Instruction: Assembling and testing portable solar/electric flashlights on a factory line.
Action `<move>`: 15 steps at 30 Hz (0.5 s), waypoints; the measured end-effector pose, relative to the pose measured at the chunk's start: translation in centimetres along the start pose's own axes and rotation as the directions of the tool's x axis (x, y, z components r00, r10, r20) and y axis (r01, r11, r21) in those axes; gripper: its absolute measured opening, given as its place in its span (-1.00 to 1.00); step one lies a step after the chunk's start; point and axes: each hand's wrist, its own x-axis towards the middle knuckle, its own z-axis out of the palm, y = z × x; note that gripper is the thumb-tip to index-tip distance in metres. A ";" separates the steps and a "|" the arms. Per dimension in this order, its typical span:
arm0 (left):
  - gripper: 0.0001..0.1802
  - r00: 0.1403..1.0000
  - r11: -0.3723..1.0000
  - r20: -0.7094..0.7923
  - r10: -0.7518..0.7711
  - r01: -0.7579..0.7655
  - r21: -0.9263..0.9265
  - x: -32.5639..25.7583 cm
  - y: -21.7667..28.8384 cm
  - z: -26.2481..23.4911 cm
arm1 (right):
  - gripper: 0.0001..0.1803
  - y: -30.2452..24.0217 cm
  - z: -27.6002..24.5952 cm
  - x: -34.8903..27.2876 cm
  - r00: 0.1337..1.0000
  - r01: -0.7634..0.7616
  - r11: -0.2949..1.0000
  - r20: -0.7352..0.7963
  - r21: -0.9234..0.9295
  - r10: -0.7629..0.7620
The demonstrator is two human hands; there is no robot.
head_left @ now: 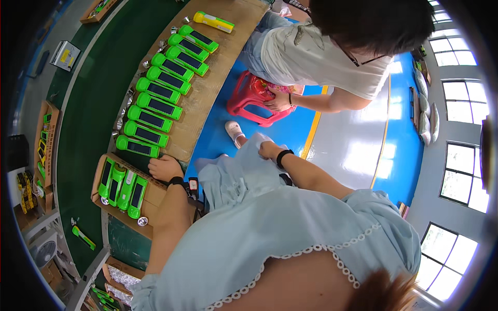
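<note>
My left hand (165, 168) rests palm down at the cardboard edge, fingers loosely apart and holding nothing. Just beyond it lies the nearest green flashlight (137, 146) of a slanting row, each with a dark solar panel on its body. Beside the same hand stands an open cardboard box (154, 196) with several more green flashlights (125, 189) in it. My right hand (268, 150) is closed on the skirt of my light blue dress (233, 179), over my lap. A yellow flashlight (213, 22) lies at the far end of the row.
A co-worker in a white shirt (321, 57) sits at the far right, a hand on a red plastic stool (241, 98). Brown cardboard (207, 78) covers the worktable. Left of it runs a dark green surface (98, 93) with a loose flashlight (83, 237) and a boxed device (65, 55).
</note>
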 end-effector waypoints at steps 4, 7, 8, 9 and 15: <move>-0.79 1.000 1.000 -0.021 -0.004 0.004 0.004 -0.5 -0.5 0.2 | -0.69 0.2 -1.1 -5.0 0.970 -0.242 0.946 0.020 0.218 0.243; -0.78 1.000 1.000 -0.009 -0.012 0.012 0.017 -0.6 -0.5 0.0 | -0.79 2.4 -0.5 -5.4 0.965 -0.249 0.899 0.018 0.359 0.260; -0.78 1.000 1.000 -0.011 -0.019 0.019 0.017 -0.5 -0.4 0.0 | -0.79 2.5 -0.4 -5.8 0.966 -0.250 0.903 0.024 0.349 0.259; -0.77 1.000 0.999 -0.001 -0.021 0.021 0.029 -0.5 -0.4 0.0 | -0.77 2.4 -0.2 -6.0 0.961 -0.257 0.894 0.001 0.366 0.276; -0.78 1.000 1.000 -0.007 -0.016 0.016 0.025 -0.5 -0.4 0.3 | -0.76 3.0 1.0 -5.6 0.986 -0.165 0.956 0.016 0.243 0.166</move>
